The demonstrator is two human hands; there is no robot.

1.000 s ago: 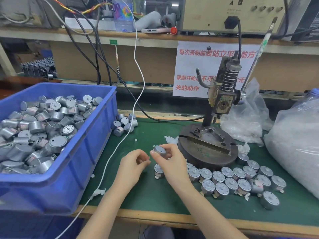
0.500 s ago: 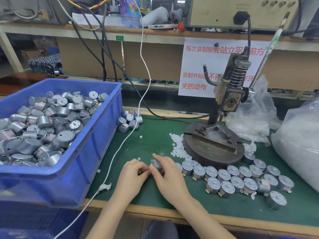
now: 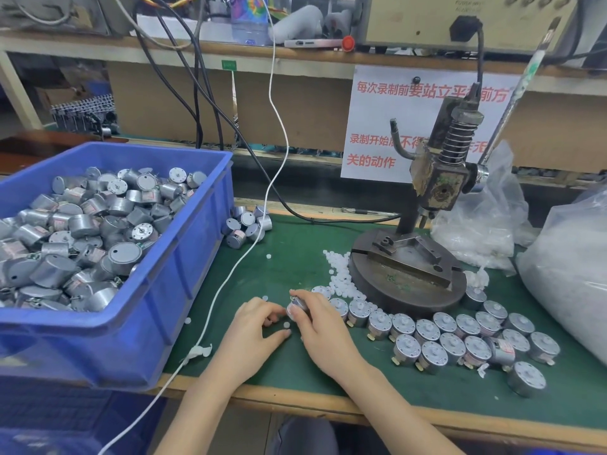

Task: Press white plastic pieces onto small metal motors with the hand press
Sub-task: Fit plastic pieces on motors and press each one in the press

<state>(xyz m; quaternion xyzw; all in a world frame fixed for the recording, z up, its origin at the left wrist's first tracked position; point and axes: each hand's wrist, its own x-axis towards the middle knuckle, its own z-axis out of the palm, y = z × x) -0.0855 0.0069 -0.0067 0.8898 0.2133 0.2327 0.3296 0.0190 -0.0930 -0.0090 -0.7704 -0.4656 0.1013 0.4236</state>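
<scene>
- I watched the right hand [image 3: 323,326] pinch one small motor [image 3: 297,307] between its thumb and fingers. It held the motor low over the green mat [image 3: 289,367], near the front of the press.
- The left hand [image 3: 256,333] sat just beside it, with its fingers bent toward the motor.
- A tiny white piece [image 3: 286,324] showed right at the left fingertips. I could not tell if the fingers pinched it or if it just lay on the mat.
- The hand press [image 3: 440,178] stood behind the hands and to the right, on its round dark base [image 3: 407,284]. Its long handle pointed up.
- A heap of white pieces [image 3: 341,277] lay on the mat, touching the left side of the base.
- Rows of motors [image 3: 460,336] stood on the mat in front of the base, to the right of the right hand.
- A big blue bin [image 3: 184,257] on the left was full of loose motors [image 3: 82,231]. A few more motors [image 3: 248,224] lay just beside its far corner.
- A white cable [image 3: 230,280] ran over the mat between the bin and the left hand.
- A big clear bag [image 3: 565,284] of white stuff sat at the right edge.
</scene>
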